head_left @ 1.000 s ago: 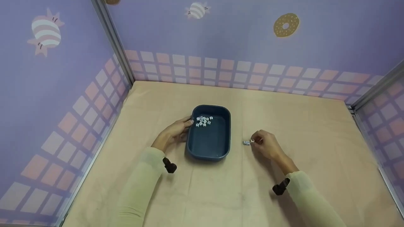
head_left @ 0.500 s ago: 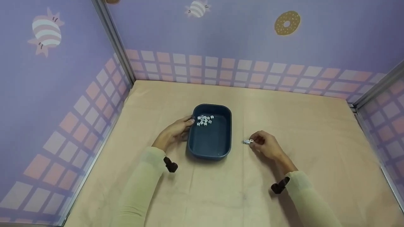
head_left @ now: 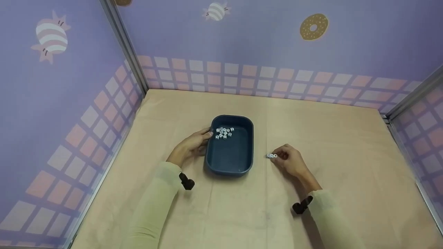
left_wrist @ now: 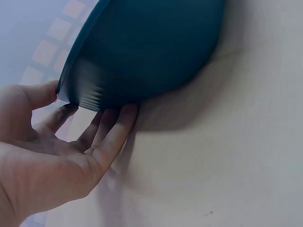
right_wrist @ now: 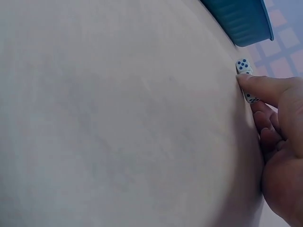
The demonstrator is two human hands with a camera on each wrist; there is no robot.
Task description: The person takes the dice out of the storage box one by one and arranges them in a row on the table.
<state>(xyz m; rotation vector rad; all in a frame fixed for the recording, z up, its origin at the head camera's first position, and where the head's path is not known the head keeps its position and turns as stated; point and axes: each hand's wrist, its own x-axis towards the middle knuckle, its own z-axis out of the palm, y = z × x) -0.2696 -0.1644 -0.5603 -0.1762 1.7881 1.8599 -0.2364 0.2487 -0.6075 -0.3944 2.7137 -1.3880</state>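
Observation:
My left hand [head_left: 190, 145] grips the left side of a dark blue plastic tub [head_left: 230, 155], thumb at the rim and fingers against the outer wall, as the left wrist view shows. Several small white dice [head_left: 224, 132] lie bunched inside it, toward the far left. To the right of the tub, my right hand [head_left: 290, 159] pinches a short row of white dice [head_left: 271, 156] low over the cloth. Up close in the right wrist view, the thumb [right_wrist: 262, 87] covers part of the row. One die [right_wrist: 243, 65] with blue dots sticks out past its tip.
A beige cloth [head_left: 238, 214] covers the table. Purple walls with a checked band [head_left: 249, 77] stand at the back and both sides, joined by a grey metal post [head_left: 128, 48] at the back left. Dark cameras are worn on both wrists.
The right hand has shifted slightly left along the row of dice, and its fingers have closed up on it. The left hand, the tub and the dice inside stay put.

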